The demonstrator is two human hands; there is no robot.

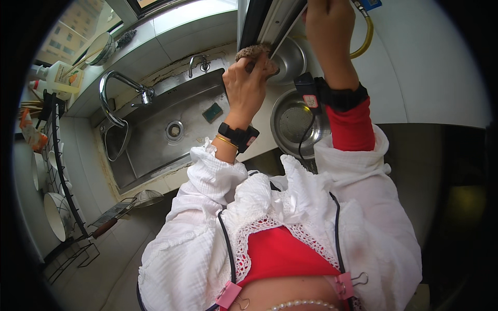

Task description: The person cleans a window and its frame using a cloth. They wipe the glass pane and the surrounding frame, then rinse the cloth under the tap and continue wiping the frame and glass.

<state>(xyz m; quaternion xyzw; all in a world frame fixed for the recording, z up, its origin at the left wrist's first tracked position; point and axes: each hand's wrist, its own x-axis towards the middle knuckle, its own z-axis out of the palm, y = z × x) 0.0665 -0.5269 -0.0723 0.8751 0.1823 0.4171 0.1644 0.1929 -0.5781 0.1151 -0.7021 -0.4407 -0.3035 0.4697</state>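
Note:
My left hand grips a brown fluffy cloth and holds it against the lower end of a black and metal window frame, above the right end of the sink. At the top edge, right of the frame, is my right hand. Its fingers are partly cut off by the picture's rim, so what they hold or touch cannot be told. Both wrists wear black straps with small devices.
The steel sink holds a green scouring pad; a chrome faucet arches over it. Steel basins stand on the counter below my hands. A yellow gas hose hangs at the upper right. A black dish rack stands left.

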